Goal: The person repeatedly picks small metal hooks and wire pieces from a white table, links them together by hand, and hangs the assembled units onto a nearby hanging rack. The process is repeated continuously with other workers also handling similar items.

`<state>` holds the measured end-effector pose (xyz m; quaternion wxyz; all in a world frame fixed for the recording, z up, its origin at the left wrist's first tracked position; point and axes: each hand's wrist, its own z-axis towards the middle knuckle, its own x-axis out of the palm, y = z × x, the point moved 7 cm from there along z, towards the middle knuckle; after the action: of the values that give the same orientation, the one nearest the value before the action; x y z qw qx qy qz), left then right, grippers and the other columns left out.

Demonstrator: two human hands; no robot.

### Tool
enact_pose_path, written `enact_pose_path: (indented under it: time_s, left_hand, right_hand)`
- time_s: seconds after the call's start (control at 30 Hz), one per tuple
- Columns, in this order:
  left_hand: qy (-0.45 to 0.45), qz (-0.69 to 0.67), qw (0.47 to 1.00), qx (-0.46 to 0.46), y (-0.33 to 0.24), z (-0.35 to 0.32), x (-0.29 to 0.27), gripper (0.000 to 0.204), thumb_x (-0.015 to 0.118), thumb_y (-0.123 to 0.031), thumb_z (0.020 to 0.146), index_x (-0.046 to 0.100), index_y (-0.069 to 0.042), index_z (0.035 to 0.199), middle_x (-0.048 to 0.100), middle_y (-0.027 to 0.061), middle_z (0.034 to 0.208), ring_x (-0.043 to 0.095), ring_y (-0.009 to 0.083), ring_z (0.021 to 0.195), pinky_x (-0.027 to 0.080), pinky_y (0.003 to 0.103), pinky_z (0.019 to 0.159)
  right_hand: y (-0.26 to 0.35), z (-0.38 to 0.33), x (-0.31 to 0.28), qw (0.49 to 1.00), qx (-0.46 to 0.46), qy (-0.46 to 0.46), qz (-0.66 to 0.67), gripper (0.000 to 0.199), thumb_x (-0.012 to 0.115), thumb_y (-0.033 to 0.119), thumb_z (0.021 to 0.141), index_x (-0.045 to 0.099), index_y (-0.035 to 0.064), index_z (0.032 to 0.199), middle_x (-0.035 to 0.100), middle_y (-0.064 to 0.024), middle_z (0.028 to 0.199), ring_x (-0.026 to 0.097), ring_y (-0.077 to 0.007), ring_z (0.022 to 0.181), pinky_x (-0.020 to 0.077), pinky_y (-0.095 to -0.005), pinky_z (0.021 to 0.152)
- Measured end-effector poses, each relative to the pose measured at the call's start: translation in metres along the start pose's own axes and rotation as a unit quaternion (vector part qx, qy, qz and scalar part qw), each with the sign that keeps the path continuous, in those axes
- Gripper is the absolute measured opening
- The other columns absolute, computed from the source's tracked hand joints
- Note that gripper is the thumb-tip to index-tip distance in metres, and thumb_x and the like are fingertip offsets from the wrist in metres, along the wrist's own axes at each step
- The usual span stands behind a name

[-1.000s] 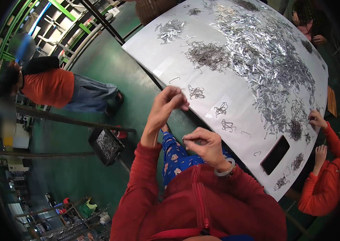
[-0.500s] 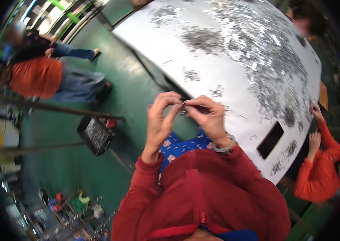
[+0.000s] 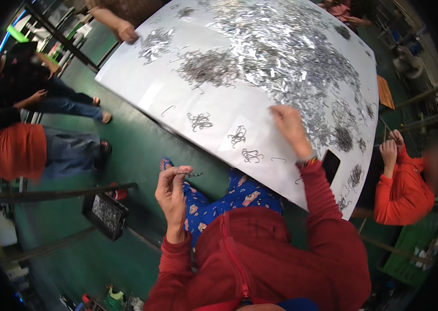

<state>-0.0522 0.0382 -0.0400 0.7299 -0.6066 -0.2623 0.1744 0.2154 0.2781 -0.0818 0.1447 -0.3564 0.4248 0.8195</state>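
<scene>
My left hand [image 3: 171,194] is raised beside the table's near edge, thumb and fingers pinched on a small dark metal piece [image 3: 194,174] that sticks out to the right; its exact kind is too small to make out. Over the white table [image 3: 162,116] my right hand [image 3: 290,126] reaches to the near side of a wide spread of small shiny metal pieces [image 3: 302,57]. Motion smears its fingers, so whether they grip anything does not show. Small clusters of bent, hook-shaped wires [image 3: 238,136] lie between that hand and the table edge.
A dark phone-like slab [image 3: 331,165] lies by my right forearm. Co-workers' hands [image 3: 389,147] are at the right edge, another hand [image 3: 127,32] at the far left corner. Two people stand left. A black bin [image 3: 106,212] of small metal pieces hangs low left, beside metal bars.
My hands were together in front of me and are now apart. The right has gone out over the table; the left has moved left and lower with the small metal piece. My view has shifted.
</scene>
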Motion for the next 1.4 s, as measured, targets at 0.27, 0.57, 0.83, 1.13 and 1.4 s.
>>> enact_pose_path:
  time_s: [0.27,0.57,0.83,1.13,1.4]
  left_hand:
    - [-0.001,0.101,0.995,-0.015,0.01,-0.01,-0.007,0.008,0.059,0.0,0.092,0.064,0.0,0.097,0.07,0.0092,0.093,0.067,0.0169,0.088,0.052,0.028,0.082]
    - [0.044,0.106,0.992,0.048,-0.001,-0.011,0.003,0.007,0.062,-0.003,0.091,0.064,0.001,0.097,0.07,0.0086,0.095,0.065,0.0159,0.093,0.051,0.029,0.086]
    - [0.071,0.131,0.988,0.035,-0.003,-0.009,0.014,0.009,0.062,-0.005,0.092,0.063,0.002,0.097,0.071,0.0092,0.093,0.067,0.0156,0.089,0.052,0.027,0.08]
    - [0.052,0.218,0.972,0.071,0.011,-0.006,0.009,0.009,0.066,-0.003,0.087,0.064,0.001,0.095,0.068,0.012,0.092,0.067,0.0244,0.088,0.052,0.033,0.077]
    - [-0.021,0.053,0.998,0.004,0.036,0.018,-0.005,0.024,0.061,0.001,0.088,0.062,0.001,0.112,0.066,0.0125,0.111,0.063,0.0203,0.106,0.048,0.031,0.091]
  right_hand:
    - [-0.09,0.016,0.021,0.982,0.044,0.076,-0.166,0.007,0.05,-0.005,0.075,0.056,-0.0027,0.077,0.057,-0.0238,0.081,0.054,-0.0424,0.078,0.042,-0.049,0.07]
    - [0.048,0.026,0.019,0.963,0.121,0.039,0.236,0.024,0.065,-0.003,0.081,0.07,-0.0008,0.105,0.068,-0.0093,0.082,0.067,-0.0142,0.075,0.0542,-0.0253,0.066]
    - [0.201,-0.023,0.054,0.863,0.112,0.13,0.475,0.019,0.063,-0.008,0.085,0.069,-0.0041,0.103,0.067,-0.0104,0.094,0.068,-0.0154,0.08,0.0548,-0.0237,0.073]
    - [0.186,-0.027,0.07,0.799,0.223,0.129,0.544,0.017,0.067,-0.007,0.083,0.068,-0.008,0.1,0.07,-0.0134,0.087,0.067,-0.0151,0.073,0.0556,-0.0249,0.069]
    - [0.18,-0.045,0.09,0.768,0.226,0.112,0.589,0.017,0.064,-0.01,0.083,0.068,-0.0077,0.1,0.066,-0.0103,0.089,0.066,-0.014,0.079,0.0557,-0.024,0.07]
